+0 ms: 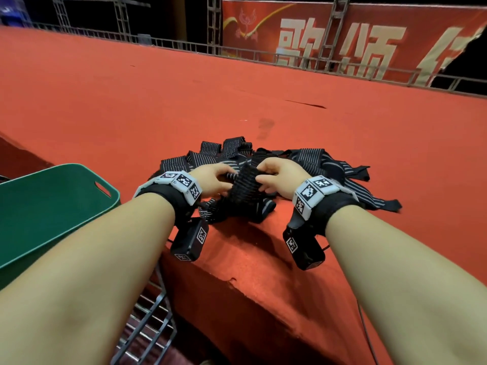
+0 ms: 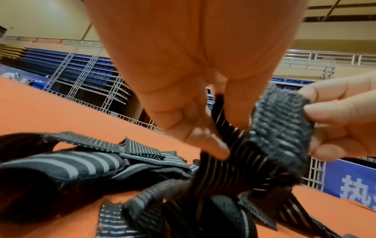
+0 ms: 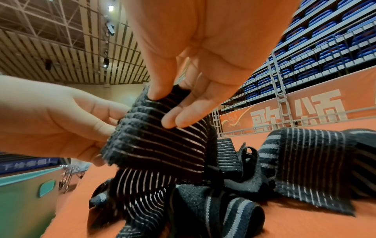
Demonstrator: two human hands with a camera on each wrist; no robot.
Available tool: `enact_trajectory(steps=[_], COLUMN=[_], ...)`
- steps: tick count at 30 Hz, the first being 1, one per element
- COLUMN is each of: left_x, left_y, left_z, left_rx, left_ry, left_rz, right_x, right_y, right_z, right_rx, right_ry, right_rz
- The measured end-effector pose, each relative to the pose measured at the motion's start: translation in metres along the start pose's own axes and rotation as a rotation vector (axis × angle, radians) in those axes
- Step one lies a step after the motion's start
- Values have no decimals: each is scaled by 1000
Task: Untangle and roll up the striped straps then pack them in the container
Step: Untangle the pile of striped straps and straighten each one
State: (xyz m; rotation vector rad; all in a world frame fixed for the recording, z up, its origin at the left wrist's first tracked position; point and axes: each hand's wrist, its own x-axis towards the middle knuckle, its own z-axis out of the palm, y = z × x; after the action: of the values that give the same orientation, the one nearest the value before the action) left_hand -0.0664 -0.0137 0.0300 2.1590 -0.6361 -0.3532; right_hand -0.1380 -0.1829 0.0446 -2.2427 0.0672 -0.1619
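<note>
Green container beside tangled striped straps, contents unseen

Striped straps: woven elastic cloth, matt black with pale grey ribs, edges frayed; the end held up shows a fuzzy, nubbly hook-and-loop face. Stage covering: red felt-like carpet, matt, slightly scuffed. Container: green plastic, smooth, faint sheen. Trusses: dull grey metal. Banner: red sheet, matt, torn at one edge.
</note>
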Motion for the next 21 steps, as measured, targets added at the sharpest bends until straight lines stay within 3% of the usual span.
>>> enact_trajectory(steps=[5,8,11,17,21], left_x=[0,-8,-17,-50,-80], left_y=[1,-6,-10,2,-4], left_z=[8,3,3,14,28], left_rx=[145,266,154,94,-3], left_ry=[43,132,150,199,198], left_rz=[-92,-153,-157,-78,-101], right_x=[-15,-21,-27,-70,-110], right_y=[13,23,31,23,19], right_z=[-6,-19,-36,-28,-6], right_rx=[2,19,27,-151,12], right_ry=[107,292,436,493,441], right_rz=[61,128,253,398,275])
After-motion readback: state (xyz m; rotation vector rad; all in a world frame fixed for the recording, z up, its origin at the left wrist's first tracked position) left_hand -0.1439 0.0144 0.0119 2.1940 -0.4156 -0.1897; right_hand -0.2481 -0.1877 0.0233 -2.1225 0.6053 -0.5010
